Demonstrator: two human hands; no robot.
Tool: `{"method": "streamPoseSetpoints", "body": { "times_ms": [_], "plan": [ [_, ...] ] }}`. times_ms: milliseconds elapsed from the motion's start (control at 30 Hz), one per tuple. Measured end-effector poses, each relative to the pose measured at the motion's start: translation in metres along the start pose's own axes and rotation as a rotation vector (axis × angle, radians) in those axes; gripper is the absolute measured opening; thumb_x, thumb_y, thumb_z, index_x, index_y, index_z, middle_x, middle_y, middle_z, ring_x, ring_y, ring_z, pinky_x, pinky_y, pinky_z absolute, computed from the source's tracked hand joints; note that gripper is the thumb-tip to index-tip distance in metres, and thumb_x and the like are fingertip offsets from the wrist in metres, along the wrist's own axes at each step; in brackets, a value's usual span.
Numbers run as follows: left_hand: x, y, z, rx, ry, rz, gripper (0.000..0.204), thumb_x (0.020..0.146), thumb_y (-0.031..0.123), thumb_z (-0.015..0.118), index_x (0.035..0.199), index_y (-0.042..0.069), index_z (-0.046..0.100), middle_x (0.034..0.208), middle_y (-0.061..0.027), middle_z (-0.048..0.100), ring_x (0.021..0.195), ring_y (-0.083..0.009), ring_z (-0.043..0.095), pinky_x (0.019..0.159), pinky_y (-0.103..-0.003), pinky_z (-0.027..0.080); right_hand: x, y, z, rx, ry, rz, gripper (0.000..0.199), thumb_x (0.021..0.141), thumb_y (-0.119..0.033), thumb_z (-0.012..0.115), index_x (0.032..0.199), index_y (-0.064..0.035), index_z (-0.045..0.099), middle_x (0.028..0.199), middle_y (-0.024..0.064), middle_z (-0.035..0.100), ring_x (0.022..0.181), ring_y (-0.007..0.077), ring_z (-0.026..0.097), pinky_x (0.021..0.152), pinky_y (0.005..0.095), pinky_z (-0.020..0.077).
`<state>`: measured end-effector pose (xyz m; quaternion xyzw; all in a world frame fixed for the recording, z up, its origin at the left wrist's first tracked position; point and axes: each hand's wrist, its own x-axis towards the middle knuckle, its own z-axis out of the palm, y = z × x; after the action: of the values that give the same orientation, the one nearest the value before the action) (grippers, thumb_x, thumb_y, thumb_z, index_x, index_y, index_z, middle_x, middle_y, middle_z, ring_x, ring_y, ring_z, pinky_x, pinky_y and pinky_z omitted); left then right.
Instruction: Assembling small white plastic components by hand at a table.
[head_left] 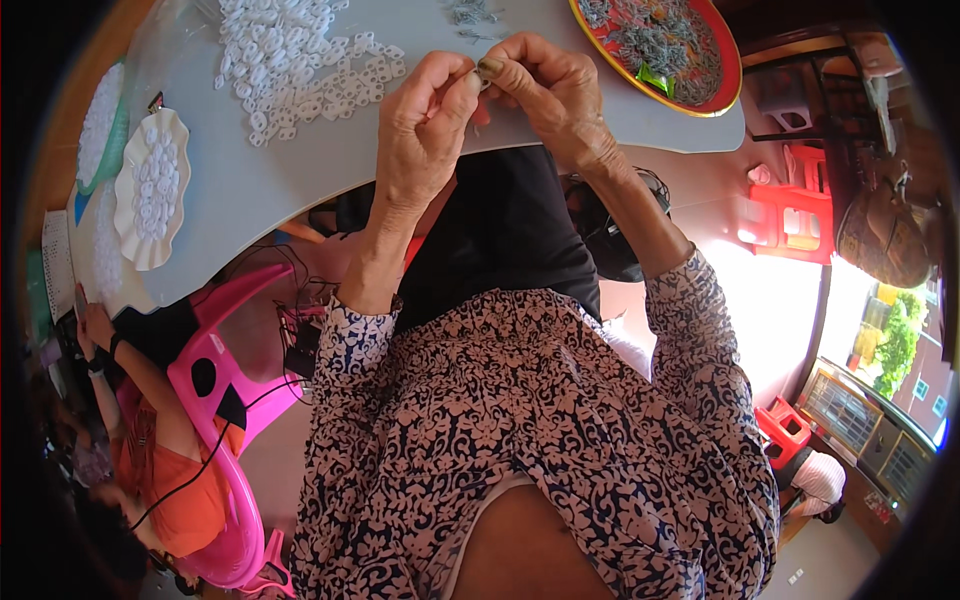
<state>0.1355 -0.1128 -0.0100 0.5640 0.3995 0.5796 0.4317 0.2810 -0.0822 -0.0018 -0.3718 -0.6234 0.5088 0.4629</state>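
Both my hands meet over the near edge of the grey table (pixel 290 185), fingertips almost touching. My left hand (pixel 425 125) is closed in a pinch between thumb and forefinger. My right hand (pixel 550 95) pinches from the other side, its thumb tip pressed to the finger. Whatever sits between the fingertips is tiny and mostly hidden, so its kind cannot be made out. Left of my hands spreads a heap of small white plastic pieces (pixel 275 50) with holes in them. Small grey metal-looking pieces (pixel 470 12) lie just beyond my fingers.
A red, gold-rimmed tray (pixel 725 85) of grey pieces and a green wrapper stands at right. A scalloped cream dish (pixel 138 250) and a green basket (pixel 108 160) hold white pieces at left. Another person in orange (pixel 190 500) sits by a pink chair (pixel 215 385). Red stools (pixel 800 215) stand right.
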Motion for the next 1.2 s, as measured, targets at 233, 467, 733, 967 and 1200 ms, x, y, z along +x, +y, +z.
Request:
{"method": "streamPoseSetpoints", "body": {
  "times_ms": [233,467,733,967,1200],
  "plan": [
    [-0.002,-0.001,-0.005,-0.022,0.015,-0.093,0.014,0.09,0.014,0.055,0.092,-0.001,0.057,0.072,-0.0023,0.06,0.065,-0.0071,0.055,0.06,-0.02,0.042,0.0,-0.001,-0.001,0.102,-0.026,0.058,0.019,0.09,-0.019,0.06,0.088,-0.0002,0.063,0.069,-0.0016,0.059,0.062,0.0042,0.049,0.057,0.0196,0.0428],
    [-0.005,0.001,-0.004,-0.088,-0.009,-0.107,0.015,0.09,0.013,0.055,0.091,-0.002,0.057,0.078,-0.0033,0.061,0.067,-0.0078,0.057,0.062,-0.02,0.043,-0.003,0.003,0.003,0.03,-0.016,-0.004,0.019,0.09,-0.019,0.06,0.089,0.0004,0.063,0.07,-0.0014,0.06,0.064,0.0043,0.05,0.058,0.0196,0.0432],
    [-0.004,-0.005,-0.002,-0.089,0.035,-0.091,0.017,0.092,0.014,0.053,0.094,-0.002,0.058,0.079,-0.0028,0.061,0.07,-0.0091,0.056,0.069,-0.021,0.044,-0.002,0.0,0.005,0.054,-0.021,0.013,0.016,0.088,-0.014,0.062,0.089,0.0017,0.063,0.074,0.0007,0.062,0.069,0.0046,0.054,0.061,0.0198,0.0454],
    [-0.006,0.007,-0.009,0.016,-0.035,-0.086,0.013,0.089,0.012,0.054,0.09,-0.001,0.057,0.072,-0.0035,0.062,0.066,-0.0085,0.058,0.06,-0.022,0.045,-0.002,0.002,0.004,0.141,-0.071,-0.021,0.015,0.086,-0.013,0.064,0.091,0.001,0.063,0.079,0.0009,0.064,0.071,0.0046,0.054,0.063,0.02,0.0462],
    [0.019,0.015,-0.057,0.63,0.147,0.272,0.009,0.081,0.002,0.055,0.089,0.003,0.057,0.073,-0.0113,0.06,0.068,-0.0255,0.059,0.063,-0.032,0.047,-0.004,0.004,0.006,0.141,0.007,-0.009,0.013,0.088,-0.012,0.062,0.091,0.0001,0.061,0.081,0.0017,0.063,0.068,0.0048,0.052,0.064,0.0188,0.0444]
  ]
}}
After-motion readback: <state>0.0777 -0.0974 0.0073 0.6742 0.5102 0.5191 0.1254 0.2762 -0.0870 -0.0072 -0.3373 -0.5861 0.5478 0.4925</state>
